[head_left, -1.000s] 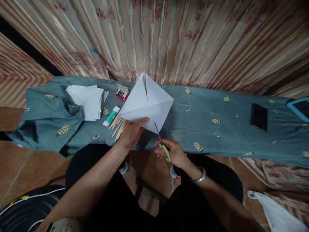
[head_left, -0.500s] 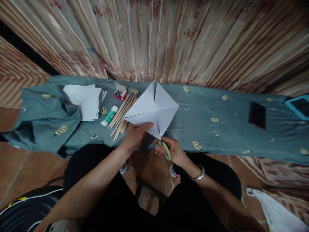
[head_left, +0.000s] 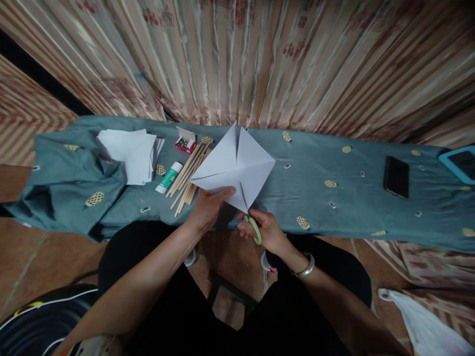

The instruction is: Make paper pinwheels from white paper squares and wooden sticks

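The left hand is pinching slit white paper, thumb on top, over the table; the right hand is gripping green-handled scissors at the near corner; the paper is seemingly behaving light and tearable, favouring holds between slits.

A long, narrow surface wears a grey-green cloth printed with yellow pineapples, rumpled at its left end; on it, toward the left, lies an uneven stack of white paper; near that, a green-and-white tube rests beside loose wooden sticks; a small red box sits open behind them, metallic bits inside; far right lie a dark phone and a blue-rimmed device.
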### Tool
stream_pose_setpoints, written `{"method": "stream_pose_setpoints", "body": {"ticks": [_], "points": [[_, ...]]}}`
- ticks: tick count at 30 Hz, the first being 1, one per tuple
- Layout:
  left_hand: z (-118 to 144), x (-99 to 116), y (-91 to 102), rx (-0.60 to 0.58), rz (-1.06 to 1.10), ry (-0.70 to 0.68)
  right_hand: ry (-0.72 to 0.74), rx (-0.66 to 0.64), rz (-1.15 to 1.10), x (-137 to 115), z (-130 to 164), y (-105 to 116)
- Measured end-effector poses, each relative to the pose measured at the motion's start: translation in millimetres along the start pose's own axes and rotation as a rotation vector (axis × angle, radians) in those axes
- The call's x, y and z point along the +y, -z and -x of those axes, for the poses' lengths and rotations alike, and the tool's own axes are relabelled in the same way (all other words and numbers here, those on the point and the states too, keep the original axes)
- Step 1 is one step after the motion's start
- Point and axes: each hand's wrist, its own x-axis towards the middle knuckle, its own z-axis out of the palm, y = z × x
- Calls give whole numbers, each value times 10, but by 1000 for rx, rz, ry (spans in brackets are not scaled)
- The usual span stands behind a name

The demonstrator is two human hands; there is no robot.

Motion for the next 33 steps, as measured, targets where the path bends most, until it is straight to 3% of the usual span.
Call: {"method": "stream_pose_setpoints", "body": {"ticks": [33], "points": [[17, -59, 30, 9, -44, 43, -18, 56, -27, -31, -15, -17]]}}
